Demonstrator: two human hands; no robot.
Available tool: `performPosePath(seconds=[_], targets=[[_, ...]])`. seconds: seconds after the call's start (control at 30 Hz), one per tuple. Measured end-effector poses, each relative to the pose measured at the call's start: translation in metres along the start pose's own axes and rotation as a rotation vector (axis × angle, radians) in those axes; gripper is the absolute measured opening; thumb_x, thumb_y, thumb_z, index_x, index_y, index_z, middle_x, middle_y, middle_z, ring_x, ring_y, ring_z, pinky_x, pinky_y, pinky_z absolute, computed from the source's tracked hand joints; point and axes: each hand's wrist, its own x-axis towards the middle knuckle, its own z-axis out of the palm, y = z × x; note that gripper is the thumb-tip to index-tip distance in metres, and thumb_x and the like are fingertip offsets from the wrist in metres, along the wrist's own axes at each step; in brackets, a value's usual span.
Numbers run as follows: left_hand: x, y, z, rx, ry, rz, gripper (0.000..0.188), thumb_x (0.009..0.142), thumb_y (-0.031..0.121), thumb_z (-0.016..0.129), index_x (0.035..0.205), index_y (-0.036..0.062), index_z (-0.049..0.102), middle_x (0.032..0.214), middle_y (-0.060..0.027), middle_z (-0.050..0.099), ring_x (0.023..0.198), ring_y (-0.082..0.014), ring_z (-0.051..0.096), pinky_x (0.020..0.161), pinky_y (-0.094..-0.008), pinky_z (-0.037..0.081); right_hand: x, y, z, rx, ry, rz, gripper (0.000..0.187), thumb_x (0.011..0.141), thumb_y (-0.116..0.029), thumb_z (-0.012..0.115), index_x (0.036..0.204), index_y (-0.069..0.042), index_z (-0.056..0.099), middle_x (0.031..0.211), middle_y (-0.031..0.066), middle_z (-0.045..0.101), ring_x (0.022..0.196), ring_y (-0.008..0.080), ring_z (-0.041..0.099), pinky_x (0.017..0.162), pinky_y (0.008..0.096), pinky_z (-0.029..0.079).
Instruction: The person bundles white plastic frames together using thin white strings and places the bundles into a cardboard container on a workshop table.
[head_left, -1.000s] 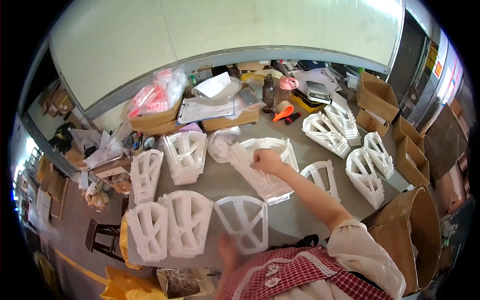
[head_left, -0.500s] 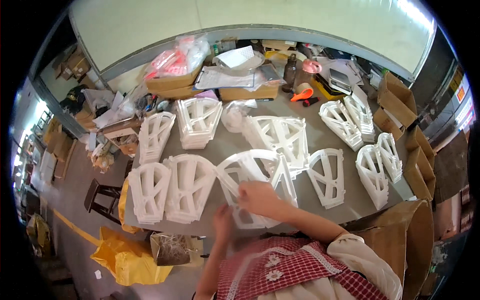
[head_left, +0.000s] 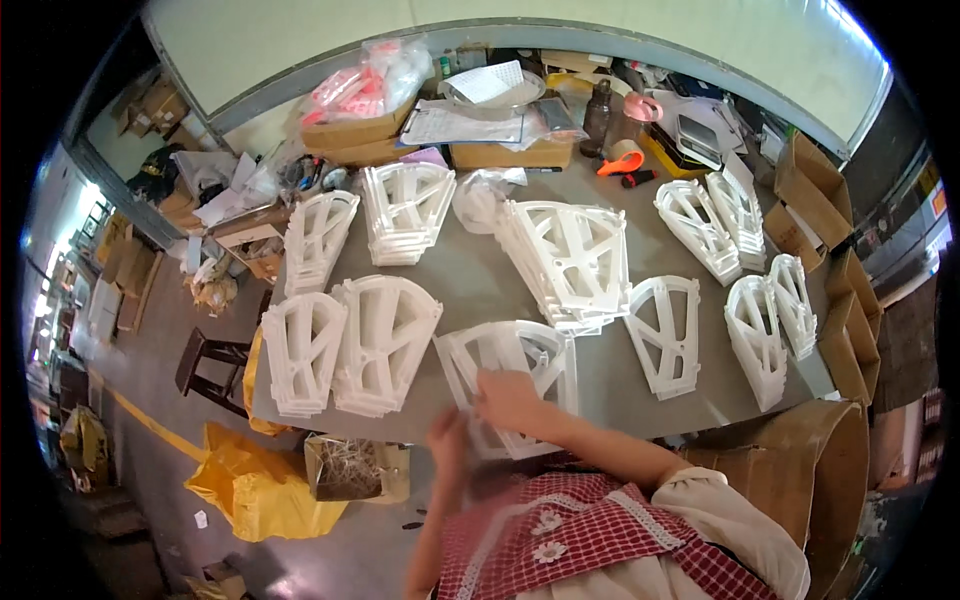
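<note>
A white plastic fan-shaped frame [head_left: 557,372] with slanting ribs lies at the table's near edge, in front of my body. My right hand [head_left: 508,400] reaches over the frame with curled fingers and grips it at its middle. Close to the frame's left edge, my left hand [head_left: 448,440] is closed. What its fingers hold, if anything, is hidden. Just beyond is a leaning stack of like white frames [head_left: 570,260]. More such stacks [head_left: 385,345] stand to the left, and a single-looking frame [head_left: 664,335] lies to the right.
Narrower white frames [head_left: 757,340] are at the table's right. Along the back lie a clipboard [head_left: 465,124], a dark bottle [head_left: 597,118], orange tape [head_left: 622,163] and a scale [head_left: 699,138]. Cardboard boxes [head_left: 790,450] border the right side. A yellow sack [head_left: 255,490] is on the floor.
The view has shifted, so the tabletop appears a little higher. The frame under my hands now sits apart from the stack behind it. Both hands stay near it.
</note>
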Motion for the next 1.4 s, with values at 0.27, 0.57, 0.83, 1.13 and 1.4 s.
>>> performPosePath(seconds=[0.27, 0.57, 0.83, 1.13, 1.4], targets=[[0.006, -0.006, 0.0, -0.076, -0.02, 0.083, 0.022, 0.098, 0.02, 0.057, 0.104, 0.0001, 0.064, 0.08, 0.0031, 0.057, 0.067, -0.0067, 0.048, 0.058, -0.0239, 0.038, 0.026, 0.001, 0.038, 0.137, 0.009, -0.026, 0.02, 0.084, -0.02, 0.06, 0.093, -0.003, 0.059, 0.086, 0.0202, 0.066, 0.082, 0.0376, 0.065, 0.073, 0.0481, 0.05], [0.005, -0.007, 0.01, 0.049, 0.005, 0.221, 0.032, 0.086, 0.01, 0.07, 0.112, -0.002, 0.057, 0.095, -0.0057, 0.065, 0.078, -0.0112, 0.057, 0.068, -0.0262, 0.045, 0.041, -0.006, -0.06, -0.344, 0.32, -0.237, 0.035, 0.077, -0.017, 0.063, 0.109, -0.002, 0.062, 0.119, 0.0207, 0.057, 0.117, 0.032, 0.051, 0.097, 0.0421, 0.041], [0.007, -0.005, 0.017, 0.084, 0.03, 0.316, 0.033, 0.085, 0.009, 0.07, 0.112, -0.0071, 0.057, 0.096, -0.0103, 0.065, 0.08, -0.0157, 0.06, 0.07, -0.0292, 0.048, 0.091, 0.069, -0.133, -0.519, 0.479, 0.154, 0.033, 0.072, -0.023, 0.071, 0.094, 0.001, 0.065, 0.105, 0.0154, 0.06, 0.103, 0.0314, 0.054, 0.089, 0.0443, 0.045], [-0.01, 0.006, 0.022, 0.04, -0.02, 0.286, 0.041, 0.089, 0.006, 0.064, 0.123, -0.0095, 0.049, 0.112, -0.0158, 0.062, 0.096, -0.0212, 0.059, 0.083, -0.0331, 0.048, -0.018, 0.082, -0.21, -0.22, 1.099, -0.002, 0.012, 0.083, -0.009, 0.062, 0.093, -0.005, 0.066, 0.089, 0.0152, 0.061, 0.082, 0.0349, 0.061, 0.067, 0.045, 0.049], [0.004, -0.012, 0.012, 0.053, -0.08, 0.254, 0.046, 0.091, 0.009, 0.064, 0.129, -0.0088, 0.045, 0.12, -0.018, 0.058, 0.102, -0.0255, 0.058, 0.09, -0.0357, 0.047, -0.112, 0.249, -0.171, 0.074, 1.137, 0.535, 0.023, 0.09, -0.011, 0.054, 0.108, -0.003, 0.066, 0.085, 0.0183, 0.067, 0.078, 0.0308, 0.067, 0.069, 0.0384, 0.05]])
